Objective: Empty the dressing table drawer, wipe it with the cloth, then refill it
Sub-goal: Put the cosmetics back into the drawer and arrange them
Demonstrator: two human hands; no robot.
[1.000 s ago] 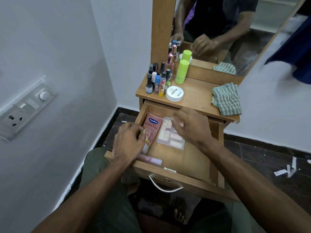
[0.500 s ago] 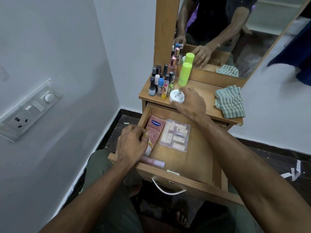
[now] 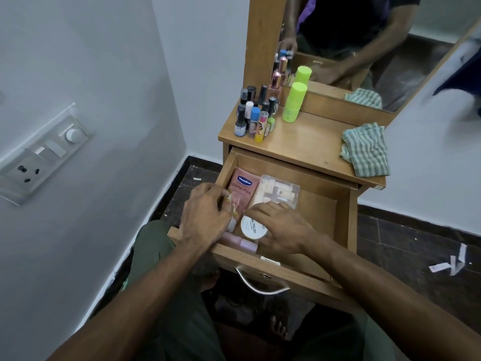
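Drawer [image 3: 322, 214] now partly refilled: white jar [image 3: 253, 227], on tabletop 0.5 s ago, set inside w/ right hand [image 3: 283, 230] fingers curled round it, left hand [image 3: 205, 212] gripping pink tube [image 3: 240, 192].

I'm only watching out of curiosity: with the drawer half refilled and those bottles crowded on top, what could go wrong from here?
1. The bottles stand upright and packed tight near the tabletop's front left edge; grabbing one may topple its neighbours, perhaps onto the floor.
2. The drawer is pulled far out with both hands in it; leaning on it could strain it.
3. The right hand is setting the white tub tight against the clear box and pink tube; items could jam.
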